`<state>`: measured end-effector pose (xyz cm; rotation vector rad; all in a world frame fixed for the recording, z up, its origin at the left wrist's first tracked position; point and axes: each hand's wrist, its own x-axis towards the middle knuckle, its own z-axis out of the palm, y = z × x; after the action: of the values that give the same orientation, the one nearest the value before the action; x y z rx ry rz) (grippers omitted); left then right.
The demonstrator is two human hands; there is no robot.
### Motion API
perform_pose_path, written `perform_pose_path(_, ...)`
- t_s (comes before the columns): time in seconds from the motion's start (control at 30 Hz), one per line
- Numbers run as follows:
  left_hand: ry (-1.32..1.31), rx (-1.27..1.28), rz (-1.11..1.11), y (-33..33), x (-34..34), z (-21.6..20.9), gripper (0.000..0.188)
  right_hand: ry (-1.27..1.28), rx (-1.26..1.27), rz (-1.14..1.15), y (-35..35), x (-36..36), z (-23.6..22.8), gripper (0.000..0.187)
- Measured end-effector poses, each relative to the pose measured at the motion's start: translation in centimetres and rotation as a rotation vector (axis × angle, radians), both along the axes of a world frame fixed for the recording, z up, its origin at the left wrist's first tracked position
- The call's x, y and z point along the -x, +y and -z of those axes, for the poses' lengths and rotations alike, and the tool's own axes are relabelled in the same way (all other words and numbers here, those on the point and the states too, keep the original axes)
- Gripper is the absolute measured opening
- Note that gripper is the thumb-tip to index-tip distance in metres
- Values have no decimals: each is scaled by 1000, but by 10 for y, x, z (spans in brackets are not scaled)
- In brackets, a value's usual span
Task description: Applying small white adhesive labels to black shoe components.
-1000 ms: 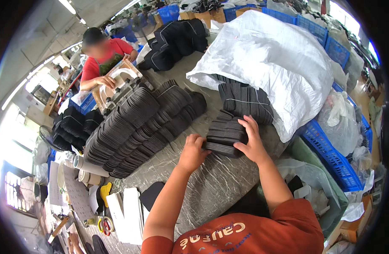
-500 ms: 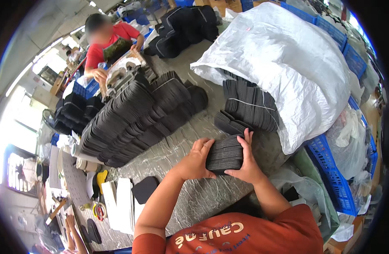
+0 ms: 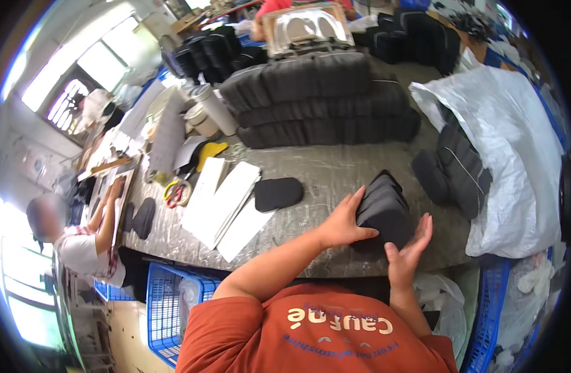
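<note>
A short stack of dark grey-black rounded pads (image 3: 385, 214) stands on the table in front of me, its layers fanned a little at the top. My left hand (image 3: 349, 219) holds its left side, thumb across the near face and fingers along the edge. On the other side, my right hand (image 3: 408, 250) has its fingers stretched out and its thumb by the stack's lower right edge; whether it touches cannot be made out. A single black pad (image 3: 278, 194) lies flat to the left, partly over white paper strips (image 3: 236, 202).
Long tied rows of black pads (image 3: 323, 102) form a wall at the back. A white sack (image 3: 515, 155) with tied pads (image 3: 463, 165) stands right. Scissors and tape (image 3: 176, 194) lie left; a blue basket (image 3: 167, 311) sits below. One co-worker (image 3: 89, 248) works left, another at the back.
My view has swung to the left. The stack now shows its broad face toward me instead of its layered edges. My right hand has loosened from its side, fingers extended.
</note>
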<state>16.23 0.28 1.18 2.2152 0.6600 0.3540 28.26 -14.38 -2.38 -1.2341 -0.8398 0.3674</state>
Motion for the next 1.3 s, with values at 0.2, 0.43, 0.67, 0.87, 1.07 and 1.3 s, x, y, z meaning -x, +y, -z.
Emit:
perform_pose_path(0.2, -270, 636, -134, -38, 72, 6, 90, 666, 170, -364, 32, 38, -17, 85)
perform_pose_path(0.43, 394, -524, -867, 141, 216, 21, 37, 462, 671, -665, 66, 13, -45, 72)
perform_pose_path(0.67, 215, -100, -791, 184, 247, 35, 43, 235, 861, -666, 73, 1, -55, 66)
perform_pose_path(0.87, -138, 167, -795, 186, 256, 43, 35, 283, 863, -666, 66, 0, -60, 67)
perform_pose_path(1.07, -114, 131, -779, 185, 254, 32, 27, 107, 923, -620, 60, 5, -71, 69)
perform_pose_path(1.3, -248, 6, -779, 192, 256, 48, 19, -53, 821, -480, 42, 16, -77, 68)
